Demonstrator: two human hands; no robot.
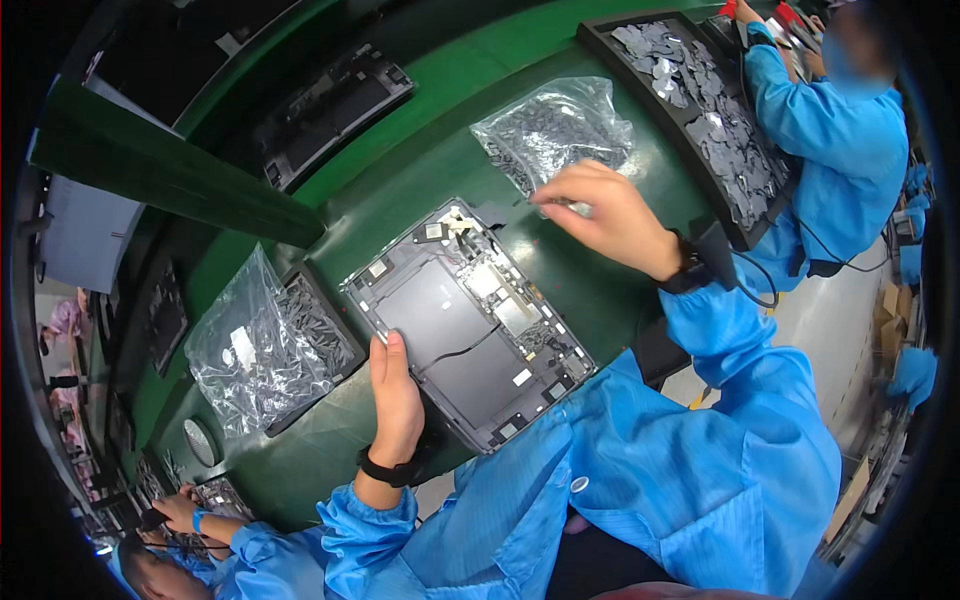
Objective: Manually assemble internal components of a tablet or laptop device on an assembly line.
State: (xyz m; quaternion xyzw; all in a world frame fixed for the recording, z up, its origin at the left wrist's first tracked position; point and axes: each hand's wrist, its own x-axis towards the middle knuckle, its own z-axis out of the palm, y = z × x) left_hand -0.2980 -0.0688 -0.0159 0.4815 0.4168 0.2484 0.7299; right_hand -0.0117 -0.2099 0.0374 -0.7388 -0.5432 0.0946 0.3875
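An opened tablet (440, 290) lies slantwise before me, its inside facing up. Large grey battery cells, a circuit board along one side and a black cable show in it. My left hand (396, 400) grips its left edge, thumb on top and the other fingers largely hidden. Off the tablet's far right corner, my right hand (605, 215) is raised with thumb and forefinger pinched together. Whatever is between those fingertips is too small to make out. Just beyond this hand lies a clear plastic bag (555, 120) of small dark parts.
At left, a clear bag (235, 350) overlaps a tray of small dark pieces (315, 330). A long black tray (690, 120) of grey flat pieces stands at far right. Another opened device (340, 115) sits beyond a green bar (170, 170). Co-workers in blue (830, 130) are at both sides.
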